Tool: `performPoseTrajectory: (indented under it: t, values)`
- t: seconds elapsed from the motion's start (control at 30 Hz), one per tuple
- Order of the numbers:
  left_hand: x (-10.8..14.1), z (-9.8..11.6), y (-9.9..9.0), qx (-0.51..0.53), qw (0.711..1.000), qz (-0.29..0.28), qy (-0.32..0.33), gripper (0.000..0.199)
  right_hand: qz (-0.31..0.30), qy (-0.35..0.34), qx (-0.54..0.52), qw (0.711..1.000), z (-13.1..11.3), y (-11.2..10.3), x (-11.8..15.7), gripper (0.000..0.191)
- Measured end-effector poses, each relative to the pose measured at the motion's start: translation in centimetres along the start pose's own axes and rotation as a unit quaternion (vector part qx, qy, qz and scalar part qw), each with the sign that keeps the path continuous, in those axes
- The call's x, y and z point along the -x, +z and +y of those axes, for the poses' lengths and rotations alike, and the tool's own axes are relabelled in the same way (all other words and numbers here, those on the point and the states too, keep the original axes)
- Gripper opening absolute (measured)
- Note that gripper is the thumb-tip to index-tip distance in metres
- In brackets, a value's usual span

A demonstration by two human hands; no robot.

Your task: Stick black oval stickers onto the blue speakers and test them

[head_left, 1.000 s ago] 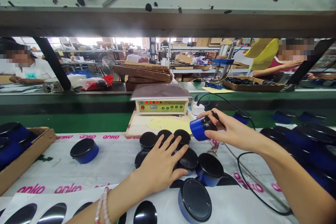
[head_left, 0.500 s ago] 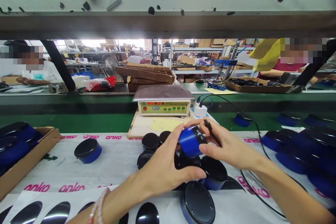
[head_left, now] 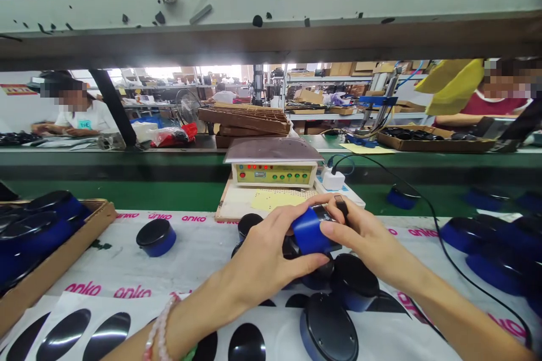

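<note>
Both hands hold one blue and black round device (head_left: 312, 232) above the middle of the bench. My left hand (head_left: 265, 256) curls round its left side, thumb below. My right hand (head_left: 364, 231) grips its right side and has a black cable plug (head_left: 341, 207) between the fingers, close to the device; whether they touch is unclear. Several similar devices stand beneath the hands, including one (head_left: 355, 282) at the right and a tilted one (head_left: 329, 327) nearer me. White sheets carry black oval stickers (head_left: 247, 343).
A cardboard box (head_left: 63, 254) of blue devices lies left, with a lone device (head_left: 156, 237) beside it. A tester (head_left: 275, 172) with lit red lights stands behind. More devices (head_left: 499, 265) and a black cable lie right. Two people sit across the belt.
The view has shifted left, so the bench things appear further right. My right fingers have moved over the device's printed side, and the plug is more upright.
</note>
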State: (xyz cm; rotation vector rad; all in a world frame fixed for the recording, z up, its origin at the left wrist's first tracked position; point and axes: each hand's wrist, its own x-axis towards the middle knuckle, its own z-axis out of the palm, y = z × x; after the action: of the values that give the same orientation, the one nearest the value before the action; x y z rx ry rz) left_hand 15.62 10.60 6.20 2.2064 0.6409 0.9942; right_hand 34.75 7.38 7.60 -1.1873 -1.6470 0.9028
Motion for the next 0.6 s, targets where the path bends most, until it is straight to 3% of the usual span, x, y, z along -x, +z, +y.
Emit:
performPoseTrajectory:
  t: [0.4,0.5,0.6]
  values:
    - [-0.2,0.1,-0.4,-0.019,1.000,-0.007,0.000,0.065,0.029,-0.012,0.031,0.999,-0.6,0.5,0.0,0.036]
    - [-0.1,0.1,-0.3,-0.038,0.999,-0.011,-0.012,0.062,0.043,-0.029,0.051,0.997,-0.2,0.8,0.1,0.028]
    - [0.3,0.1,0.1,-0.083,0.996,-0.001,0.013,0.062,0.032,-0.045,0.137,0.989,-0.3,1.3,0.3,0.016]
